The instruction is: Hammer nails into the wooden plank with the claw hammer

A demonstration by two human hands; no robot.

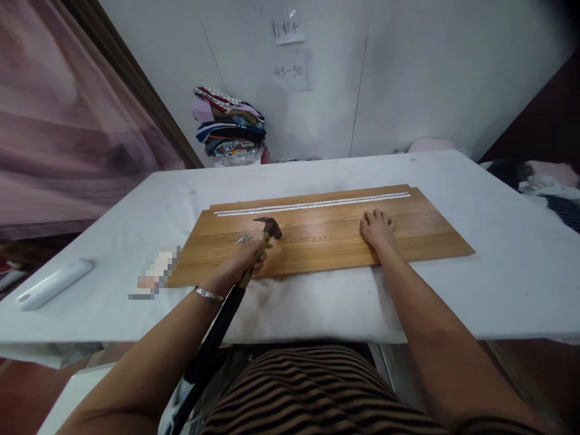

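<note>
A long wooden board [421, 232] lies across the white table [498, 260]. My left hand [244, 260] is wrapped round the handle of a claw hammer [268, 228], whose dark head sits just above the board. A few small nails [243, 239] lie on the board beside the hammer head. My right hand [377, 228] rests flat on the board with fingers spread, right of a row of small dots or nail points [308, 238]. A white strip [312, 204] runs along the board's far edge.
A white cylindrical object [54, 283] lies at the table's left end. A blurred patch [156, 275] sits near the board's left corner. Folded fabrics [231, 127] are stacked against the back wall. More cloth [544, 178] is piled at right.
</note>
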